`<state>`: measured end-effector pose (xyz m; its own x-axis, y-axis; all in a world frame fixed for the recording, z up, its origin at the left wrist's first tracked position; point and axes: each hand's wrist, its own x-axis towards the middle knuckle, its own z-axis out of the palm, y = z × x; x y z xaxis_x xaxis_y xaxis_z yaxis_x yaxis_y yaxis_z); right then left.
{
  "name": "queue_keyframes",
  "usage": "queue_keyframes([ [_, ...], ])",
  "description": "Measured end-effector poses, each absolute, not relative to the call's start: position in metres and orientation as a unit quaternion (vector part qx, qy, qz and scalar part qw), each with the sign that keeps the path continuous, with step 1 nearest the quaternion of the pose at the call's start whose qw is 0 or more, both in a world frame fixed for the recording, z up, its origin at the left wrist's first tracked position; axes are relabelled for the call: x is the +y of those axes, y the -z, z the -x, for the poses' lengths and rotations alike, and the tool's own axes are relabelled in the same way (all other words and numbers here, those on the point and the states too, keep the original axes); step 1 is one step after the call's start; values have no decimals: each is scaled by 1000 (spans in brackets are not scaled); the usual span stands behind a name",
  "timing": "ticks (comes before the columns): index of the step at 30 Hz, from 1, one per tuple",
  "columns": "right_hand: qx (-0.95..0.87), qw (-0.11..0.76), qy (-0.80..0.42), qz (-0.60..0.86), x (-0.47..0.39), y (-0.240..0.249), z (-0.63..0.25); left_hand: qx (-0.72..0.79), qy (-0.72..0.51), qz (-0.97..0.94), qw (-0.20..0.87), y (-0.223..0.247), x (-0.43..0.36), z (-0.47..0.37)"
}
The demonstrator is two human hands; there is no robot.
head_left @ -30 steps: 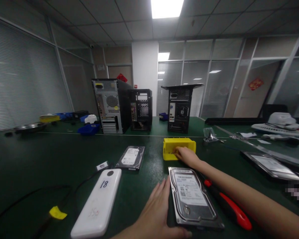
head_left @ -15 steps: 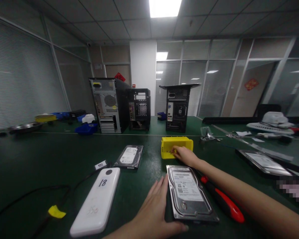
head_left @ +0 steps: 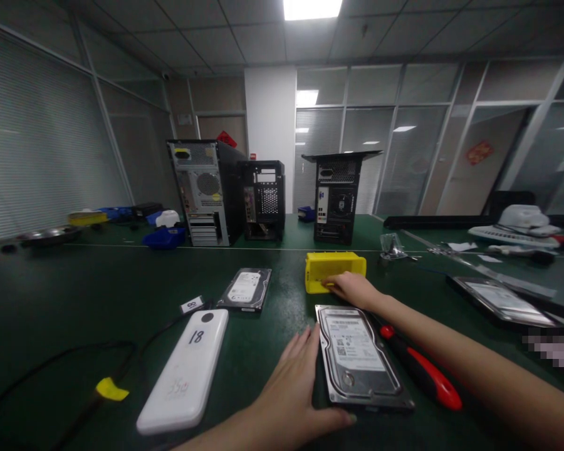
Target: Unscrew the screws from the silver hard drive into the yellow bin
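Observation:
Flat on the green table, my left hand (head_left: 289,385) lies against the left side of a hard drive (head_left: 352,357), its thumb stretched along the near edge and its fingers extended. The drive lies label up. My right hand (head_left: 352,288) reaches past it into a yellow plastic bin (head_left: 336,258), which opens toward me. Its fingertips are pinched together low in the bin; what they hold, if anything, is too small to make out. Under my right forearm lies a red-and-black screwdriver (head_left: 425,373).
To the left are a second hard drive (head_left: 245,288) and a white power bank (head_left: 185,369) with a black cable (head_left: 61,351). Three computer cases (head_left: 336,194) stand at the back. Another hard drive (head_left: 501,300) lies at right, near a small plastic bag (head_left: 391,245).
My right hand's fingers have shifted slightly within the yellow bin. My left hand stays beside the hard drive. The whole view has tilted slightly.

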<state>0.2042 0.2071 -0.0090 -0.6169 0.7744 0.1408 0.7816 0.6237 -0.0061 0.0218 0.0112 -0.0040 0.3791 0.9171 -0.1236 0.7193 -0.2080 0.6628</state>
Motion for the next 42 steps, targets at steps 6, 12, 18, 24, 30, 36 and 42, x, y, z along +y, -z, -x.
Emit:
queue_keyframes([
  [6,-904,26,68,422,202,3,-203,527,-157,-771,322,3,10,-22],
  [12,-906,7,85,415,199,-1,-202,528,-144,-774,318,4,11,-22],
  [18,-906,1,82,415,197,-3,-205,531,-133,-777,310,1,9,-22],
  [24,-903,21,75,421,197,-2,-207,526,-145,-781,305,3,10,-21],
  [30,-903,64,31,424,201,-2,-209,531,-133,-780,304,2,10,-21],
  [36,-924,47,-18,380,196,-8,-214,528,-124,-784,302,3,10,-22],
  [42,-933,32,-23,358,186,-11,-219,529,-122,-784,301,2,9,-21],
])
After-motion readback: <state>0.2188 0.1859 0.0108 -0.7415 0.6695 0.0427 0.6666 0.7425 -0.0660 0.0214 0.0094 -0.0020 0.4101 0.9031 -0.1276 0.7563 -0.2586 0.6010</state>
